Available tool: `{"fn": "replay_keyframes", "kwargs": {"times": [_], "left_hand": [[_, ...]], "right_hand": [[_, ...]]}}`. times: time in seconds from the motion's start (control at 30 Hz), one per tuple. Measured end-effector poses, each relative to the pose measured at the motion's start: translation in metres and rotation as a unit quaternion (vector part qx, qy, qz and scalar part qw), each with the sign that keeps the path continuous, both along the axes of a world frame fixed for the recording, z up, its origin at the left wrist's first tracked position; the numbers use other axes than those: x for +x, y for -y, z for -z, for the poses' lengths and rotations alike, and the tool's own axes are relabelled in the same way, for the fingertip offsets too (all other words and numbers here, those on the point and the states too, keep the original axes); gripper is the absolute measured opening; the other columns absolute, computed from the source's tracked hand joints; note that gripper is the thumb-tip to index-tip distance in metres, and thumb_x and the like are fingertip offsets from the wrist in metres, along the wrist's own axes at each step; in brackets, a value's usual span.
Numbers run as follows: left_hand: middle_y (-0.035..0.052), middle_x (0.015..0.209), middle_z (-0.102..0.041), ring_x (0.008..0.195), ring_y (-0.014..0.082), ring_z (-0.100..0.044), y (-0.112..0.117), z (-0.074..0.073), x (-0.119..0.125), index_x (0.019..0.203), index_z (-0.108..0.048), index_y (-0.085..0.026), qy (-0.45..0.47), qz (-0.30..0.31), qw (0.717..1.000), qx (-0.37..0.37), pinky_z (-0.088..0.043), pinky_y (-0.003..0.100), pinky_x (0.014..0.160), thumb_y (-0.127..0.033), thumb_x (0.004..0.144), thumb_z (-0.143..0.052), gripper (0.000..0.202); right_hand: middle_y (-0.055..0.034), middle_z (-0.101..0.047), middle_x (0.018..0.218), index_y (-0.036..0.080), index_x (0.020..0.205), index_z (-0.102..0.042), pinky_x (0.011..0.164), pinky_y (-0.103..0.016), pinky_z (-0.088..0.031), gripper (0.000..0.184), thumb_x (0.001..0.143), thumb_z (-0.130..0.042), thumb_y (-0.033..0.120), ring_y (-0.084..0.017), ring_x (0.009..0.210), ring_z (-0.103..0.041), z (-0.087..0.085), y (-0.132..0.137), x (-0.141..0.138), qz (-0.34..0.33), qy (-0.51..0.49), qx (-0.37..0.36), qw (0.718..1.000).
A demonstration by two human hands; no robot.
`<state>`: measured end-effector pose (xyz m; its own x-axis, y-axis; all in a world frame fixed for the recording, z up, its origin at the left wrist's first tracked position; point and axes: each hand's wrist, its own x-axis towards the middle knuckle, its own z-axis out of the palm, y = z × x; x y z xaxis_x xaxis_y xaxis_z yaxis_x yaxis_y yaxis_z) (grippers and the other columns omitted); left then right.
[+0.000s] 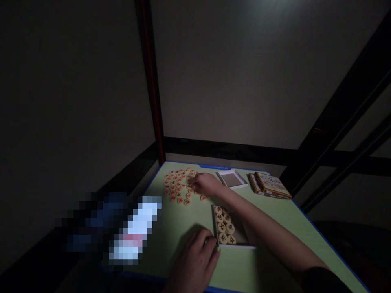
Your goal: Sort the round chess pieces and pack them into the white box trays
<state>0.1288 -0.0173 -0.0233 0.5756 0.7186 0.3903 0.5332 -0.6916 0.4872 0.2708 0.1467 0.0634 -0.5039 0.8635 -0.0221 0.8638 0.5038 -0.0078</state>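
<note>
Pieces [178, 189] spread mostly left of curled right hand [204, 183]; left hand [198, 252] half-curled beside box [238, 246]; can't tell what either holds.

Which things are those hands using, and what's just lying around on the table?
Being used, it looks like:
right hand, fingers among the loose round pieces
left hand, beside the open box
black-lettered pieces in that box

Probably just lying about:
shallow white-edged tray, maybe a lid
printed boxes, far right side
</note>
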Motion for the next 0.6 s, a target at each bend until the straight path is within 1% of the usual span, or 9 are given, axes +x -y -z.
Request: {"fn": "replay_keyframes", "kwargs": {"times": [0.1,0.2,0.33,0.4,0.5,0.6], "left_hand": [[0.004,0.108,-0.063,0.096,0.0175,-0.064,-0.001,0.002,0.0,0.107,-0.064,-0.021,0.001,0.004,1.0,0.003,-0.056,0.03,0.089,-0.011,0.088,-0.058,0.023],[0.0042,0.107,-0.063,0.096,0.0175,-0.064,-0.001,0.005,0.0,0.107,-0.064,-0.022,0.003,0.005,1.0,0.0,-0.056,0.03,0.09,-0.013,0.09,-0.056,0.021],[0.0052,0.109,-0.063,0.097,0.0185,-0.063,-0.002,0.007,-0.001,0.109,-0.063,-0.022,-0.005,0.007,1.0,-0.002,-0.056,0.031,0.088,-0.015,0.091,-0.055,0.02],[0.0055,0.109,-0.063,0.097,0.0188,-0.063,-0.002,0.006,0.0,0.109,-0.063,-0.021,-0.012,0.01,1.0,-0.004,-0.056,0.031,0.088,-0.015,0.091,-0.056,0.02],[0.0054,0.108,-0.063,0.097,0.0192,-0.063,-0.002,0.006,0.0,0.107,-0.063,-0.02,-0.016,0.006,1.0,-0.007,-0.056,0.032,0.088,-0.013,0.09,-0.056,0.02],[0.0048,0.108,-0.064,0.097,0.0185,-0.064,-0.002,0.006,0.001,0.107,-0.064,-0.021,-0.009,0.0,1.0,-0.011,-0.057,0.031,0.088,-0.012,0.089,-0.057,0.021]], "right_hand": [[-0.0061,-0.074,0.111,0.026,0.106,-0.074,0.075,-0.025,-0.045,0.027,0.089,-0.054,0.025,-0.023,0.103,-0.067,0.004,-0.016,-0.016,0.012,0.032,-0.011,0.999],[-0.006,-0.073,0.114,0.027,0.107,-0.074,0.075,-0.026,-0.046,0.027,0.087,-0.056,0.024,-0.023,0.105,-0.066,0.008,-0.024,-0.022,0.011,0.046,-0.018,0.999],[-0.0099,-0.073,0.114,0.023,0.105,-0.074,0.077,-0.028,-0.048,0.025,0.087,-0.057,0.022,-0.025,0.106,-0.067,0.013,-0.03,-0.025,0.013,0.062,-0.019,0.998],[-0.0132,-0.071,0.114,0.019,0.106,-0.073,0.079,-0.03,-0.049,0.025,0.088,-0.055,0.021,-0.027,0.106,-0.067,0.015,-0.031,-0.027,0.017,0.067,-0.015,0.997],[-0.0172,-0.067,0.12,0.014,0.114,-0.067,0.081,-0.031,-0.05,0.027,0.093,-0.05,0.02,-0.027,0.104,-0.067,0.016,-0.027,-0.03,0.023,0.064,0.0,0.998],[-0.0184,-0.062,0.124,0.011,0.122,-0.059,0.081,-0.032,-0.05,0.033,0.1,-0.042,0.028,-0.025,0.102,-0.067,0.008,-0.014,-0.026,0.025,0.043,0.02,0.999]]}}
